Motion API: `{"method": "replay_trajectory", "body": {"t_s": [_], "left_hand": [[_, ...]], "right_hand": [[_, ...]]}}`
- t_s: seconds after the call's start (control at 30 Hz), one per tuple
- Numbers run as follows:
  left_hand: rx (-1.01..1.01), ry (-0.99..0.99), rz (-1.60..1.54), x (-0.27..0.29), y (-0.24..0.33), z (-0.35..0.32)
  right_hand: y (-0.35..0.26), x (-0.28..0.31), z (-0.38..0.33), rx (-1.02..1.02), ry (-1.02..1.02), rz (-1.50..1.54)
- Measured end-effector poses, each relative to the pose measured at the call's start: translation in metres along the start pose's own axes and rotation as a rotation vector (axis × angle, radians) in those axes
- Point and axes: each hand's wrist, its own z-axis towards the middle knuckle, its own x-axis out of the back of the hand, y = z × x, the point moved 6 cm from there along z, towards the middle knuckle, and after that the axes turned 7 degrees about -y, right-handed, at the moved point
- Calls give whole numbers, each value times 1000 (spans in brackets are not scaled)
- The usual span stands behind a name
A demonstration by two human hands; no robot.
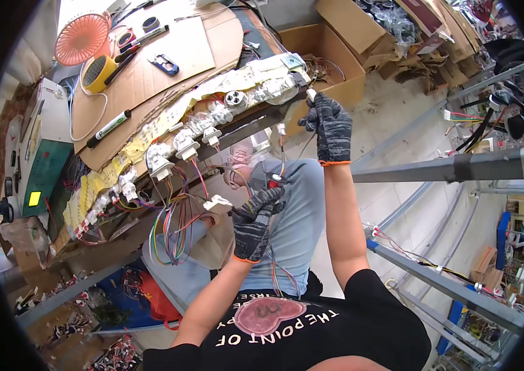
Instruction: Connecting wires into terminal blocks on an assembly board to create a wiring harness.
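My left hand, in a dark grey knit glove with an orange cuff, is closed round a wire harness above my lap. A white plug connector lies by its fingers, with coloured wires running off it. My right hand, gloved alike, pinches a small white connector at the right end of the taped fixture board. A thin dark wire hangs below that hand. Several white connector sockets stick out along the board's near edge, and looped coloured wires dangle under them.
On the cardboard-topped bench lie a marker, a blue cutter, yellow tape and an orange fan. A green-fronted tester stands left. A cardboard box sits beyond my right hand; metal rails cross the right.
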Motion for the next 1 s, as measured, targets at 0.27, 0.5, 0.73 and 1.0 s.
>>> {"method": "replay_trajectory", "body": {"t_s": [0.27, 0.5, 0.73, 1.0], "left_hand": [[-54, 77, 19, 3, 8, 2], [-146, 92, 339, 5, 15, 4], [-110, 91, 293, 0, 16, 5], [-265, 259, 478, 1, 27, -13]], "right_hand": [[-8, -13, 0, 106, 10, -229], [-5, -18, -1, 125, 118, -183], [31, -58, -59, -68, -248, 86], [15, -43, -32, -226, -221, -37]]}}
